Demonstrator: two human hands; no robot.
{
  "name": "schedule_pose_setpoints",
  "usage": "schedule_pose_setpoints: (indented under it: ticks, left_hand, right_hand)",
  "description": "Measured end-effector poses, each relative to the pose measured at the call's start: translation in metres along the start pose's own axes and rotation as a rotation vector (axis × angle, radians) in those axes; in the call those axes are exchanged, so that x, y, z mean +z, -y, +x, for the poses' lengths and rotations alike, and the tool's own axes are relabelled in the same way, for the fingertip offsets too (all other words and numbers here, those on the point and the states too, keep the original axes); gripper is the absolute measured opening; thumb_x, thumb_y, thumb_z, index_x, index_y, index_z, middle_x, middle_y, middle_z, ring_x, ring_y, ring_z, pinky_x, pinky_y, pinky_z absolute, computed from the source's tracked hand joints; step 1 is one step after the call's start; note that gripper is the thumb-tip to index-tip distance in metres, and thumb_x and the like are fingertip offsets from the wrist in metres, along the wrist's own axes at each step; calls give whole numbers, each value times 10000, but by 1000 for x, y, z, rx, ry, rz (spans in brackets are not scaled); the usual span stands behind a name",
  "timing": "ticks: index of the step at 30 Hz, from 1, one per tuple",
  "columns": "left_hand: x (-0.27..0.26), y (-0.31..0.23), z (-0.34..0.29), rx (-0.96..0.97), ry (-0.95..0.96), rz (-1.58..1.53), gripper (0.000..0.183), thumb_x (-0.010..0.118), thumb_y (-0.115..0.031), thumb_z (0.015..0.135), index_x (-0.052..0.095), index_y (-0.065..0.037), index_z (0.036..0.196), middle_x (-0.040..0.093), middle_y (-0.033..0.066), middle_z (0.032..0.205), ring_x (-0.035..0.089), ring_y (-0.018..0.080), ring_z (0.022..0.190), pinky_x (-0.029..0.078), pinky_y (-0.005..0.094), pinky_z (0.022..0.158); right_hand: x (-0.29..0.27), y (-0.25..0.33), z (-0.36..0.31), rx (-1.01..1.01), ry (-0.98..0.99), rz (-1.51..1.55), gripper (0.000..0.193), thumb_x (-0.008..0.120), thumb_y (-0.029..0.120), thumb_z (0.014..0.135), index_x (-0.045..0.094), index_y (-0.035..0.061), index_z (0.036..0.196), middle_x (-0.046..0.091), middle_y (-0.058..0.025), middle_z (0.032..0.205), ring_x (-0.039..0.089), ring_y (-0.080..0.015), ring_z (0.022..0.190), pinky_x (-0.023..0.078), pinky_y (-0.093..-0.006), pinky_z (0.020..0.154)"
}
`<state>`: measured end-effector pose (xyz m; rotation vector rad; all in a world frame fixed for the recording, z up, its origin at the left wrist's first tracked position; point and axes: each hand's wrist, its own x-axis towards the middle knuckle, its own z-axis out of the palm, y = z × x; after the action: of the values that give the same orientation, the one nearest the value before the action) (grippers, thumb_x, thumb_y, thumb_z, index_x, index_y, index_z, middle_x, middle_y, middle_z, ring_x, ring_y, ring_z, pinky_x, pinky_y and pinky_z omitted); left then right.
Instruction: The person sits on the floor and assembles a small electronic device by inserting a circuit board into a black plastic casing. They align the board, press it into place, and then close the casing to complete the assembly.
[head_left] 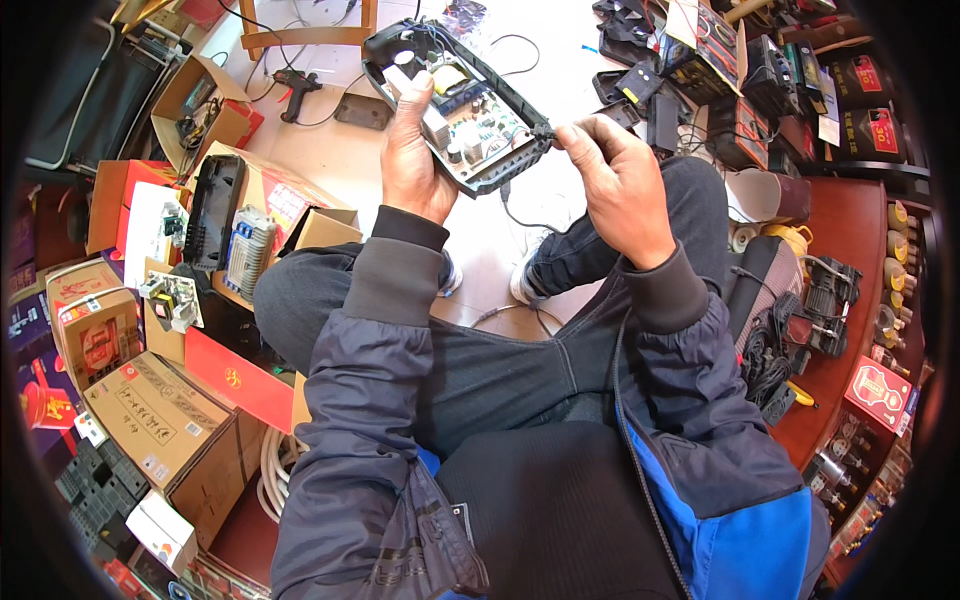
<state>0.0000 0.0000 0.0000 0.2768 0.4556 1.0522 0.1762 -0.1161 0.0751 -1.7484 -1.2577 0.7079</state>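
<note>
My left hand [412, 160] is closed round the near left side of an opened black electronics case [500, 165], with the thumb over its rim. Inside the case lies a circuit board [485, 130] with a yellow-wrapped coil, white parts and metal heat sinks facing up. My right hand [615, 175] pinches at the right corner of the case, where a small black piece meets the fingertips. The fingers partly hide what they grip. A black cable [512, 208] hangs from the near edge of the case toward the floor.
On the floor ahead lie a black pistol-shaped tool [294, 95] and a dark flat piece [363, 112]. Cardboard boxes [160, 410], an empty black case half [213, 210] and a finned metal housing [250, 250] crowd the left. Batteries [640, 85], cables and a shelf [845, 240] stand right.
</note>
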Motion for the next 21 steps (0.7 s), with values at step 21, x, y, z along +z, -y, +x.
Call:
schedule_pose_setpoints:
  ticks: [21]
  left_hand:
    - [-1, 5, -2, 107, -49, -2, 437, 710, -193, 1018, 551, -29, 1391, 678, 108, 1247, 713, 253, 1113, 625, 457, 953]
  right_hand:
    - [10, -9, -21, -58, 35, 9, 182, 764, 139, 994, 723, -35, 1029, 646, 12, 792, 555, -48, 723, 462, -236, 653]
